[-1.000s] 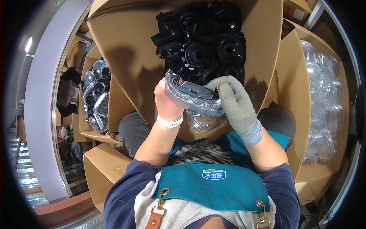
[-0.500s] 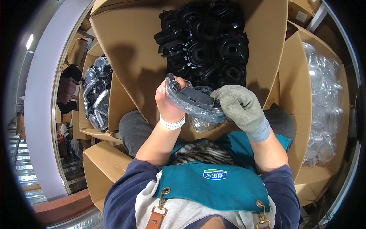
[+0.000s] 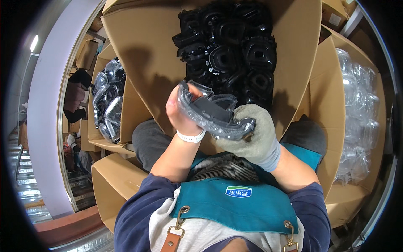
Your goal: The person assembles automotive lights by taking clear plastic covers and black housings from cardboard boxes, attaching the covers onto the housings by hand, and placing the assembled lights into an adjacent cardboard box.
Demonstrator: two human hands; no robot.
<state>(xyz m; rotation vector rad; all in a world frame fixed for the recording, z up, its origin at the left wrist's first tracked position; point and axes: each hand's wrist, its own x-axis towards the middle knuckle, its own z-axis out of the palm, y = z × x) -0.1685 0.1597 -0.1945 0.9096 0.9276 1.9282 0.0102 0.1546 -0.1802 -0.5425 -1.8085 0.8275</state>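
Gloved right hand point(image 3: 254, 145) has shifted since half a second ago: it was pinching the top of the part's right end, and now it's cupped under and behind that end. The curved part point(image 3: 210, 115) has swung along with it, while the bare left hand point(image 3: 180, 111) has barely budged.

So, that part: dark grey with a clear ridged edge, held up in the air between both hands, long axis running roughly 10 to 4 o'clock. Left hand is curled around the 10 o'clock end, partly closed on it, white wristband point(image 3: 191, 136) just below. Right hand is half closed around the 4 o'clock end; some of its fingertips are behind the part, so can't tell exactly how they sit.

Going out from there, 12 o'clock is a big open carton point(image 3: 142, 50) with a pile of glossy black parts point(image 3: 226, 59). The held part and left hand block the view of the pile's near edge. At 9 o'clock, past a cardboard wall, you've got mixed clear and black pieces point(image 3: 109, 101) in another box. At 3 o'clock, clear plastic pieces point(image 3: 361, 113) are stacked behind a tall cardboard side point(image 3: 327, 101). Open carton flaps point(image 3: 111, 180) poke out at 8 o'clock, teal apron point(image 3: 235, 208) at 6, and a pale pillar point(image 3: 50, 105) way out at 9.
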